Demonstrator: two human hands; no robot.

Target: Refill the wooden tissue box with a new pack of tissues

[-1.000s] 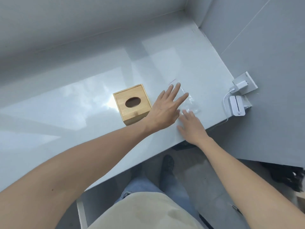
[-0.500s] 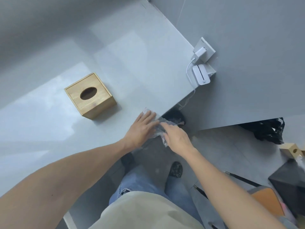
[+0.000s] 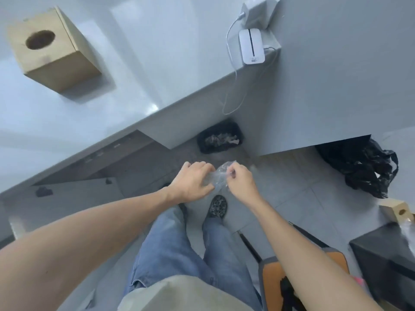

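Wood makes up the square, light brown tissue box (image 3: 50, 50), and it sits on the shiny pale grey counter (image 3: 139, 63), far up and to the left of both hands. Its top has a dark oval hole (image 3: 40, 39), and that hole faces up; the oval's long way runs left to right across the lid. No tissue shows in the hole, so the box looks empty. Down low, out past the counter edge and over the floor, the two hands hold a small crumpled bit of clear plastic wrap (image 3: 219, 178) between them. The left hand (image 3: 193, 182) curls its fingers around the left side of the wrap. The right hand (image 3: 241, 182) pinches the right side with its fingertips. The wrap is too scrunched to say which way it points. It looks like an empty wrapper, not a full pack, but I cannot tell for sure. A black bin (image 3: 220, 136) with scraps in it stands on the floor just beyond the hands, under the counter edge. I think the wrap may go in there next. The left hand is on the box's side, so it would reach the box first. A white charger box (image 3: 251, 46) with a thin cord sits at the counter's far right corner.
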